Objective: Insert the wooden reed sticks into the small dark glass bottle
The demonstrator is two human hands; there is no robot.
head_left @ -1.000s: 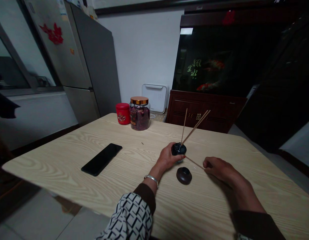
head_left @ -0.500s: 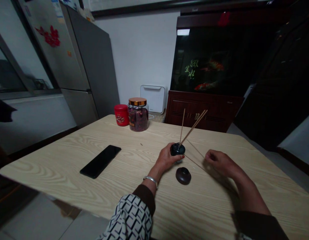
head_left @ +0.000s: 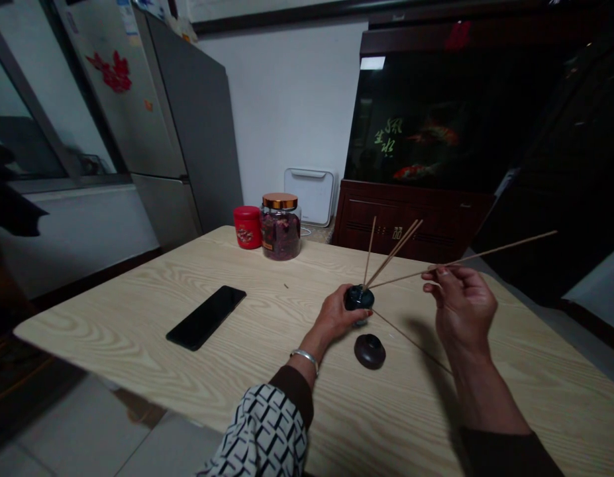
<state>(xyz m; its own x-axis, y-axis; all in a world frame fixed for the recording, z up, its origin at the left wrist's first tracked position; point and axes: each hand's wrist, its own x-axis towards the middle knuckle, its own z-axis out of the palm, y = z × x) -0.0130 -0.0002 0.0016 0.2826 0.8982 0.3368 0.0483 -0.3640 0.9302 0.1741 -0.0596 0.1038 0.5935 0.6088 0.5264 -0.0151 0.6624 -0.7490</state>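
Observation:
My left hand (head_left: pixel 335 311) is wrapped round a small dark glass diffuser bottle (head_left: pixel 359 299) standing on the table. Several thin reed sticks (head_left: pixel 395 250) rise from the bottle's mouth, most leaning right. Between the thumb and fingers of my right hand (head_left: pixel 463 308) is another reed stick (head_left: pixel 505 248), held slanting in the air. Its lower left tip is near the bottle's mouth; whether it touches cannot be made out. One more reed stick (head_left: pixel 410 339) lies on the table, running from beside the bottle towards my right wrist. A dark round lid (head_left: pixel 370 352) rests just in front of the bottle.
A black phone (head_left: pixel 206 318) lies on the left part of the wooden table (head_left: pixel 128 311). At the back edge stand a red canister (head_left: pixel 248 228) and a glass jar (head_left: pixel 281 230) with a copper-coloured lid. Beyond are a fridge and a fish tank (head_left: pixel 410 132).
My right hand has risen from near the tabletop, lifting a reed stick into the air. My left hand stays on the bottle. The whole view has shifted slightly.

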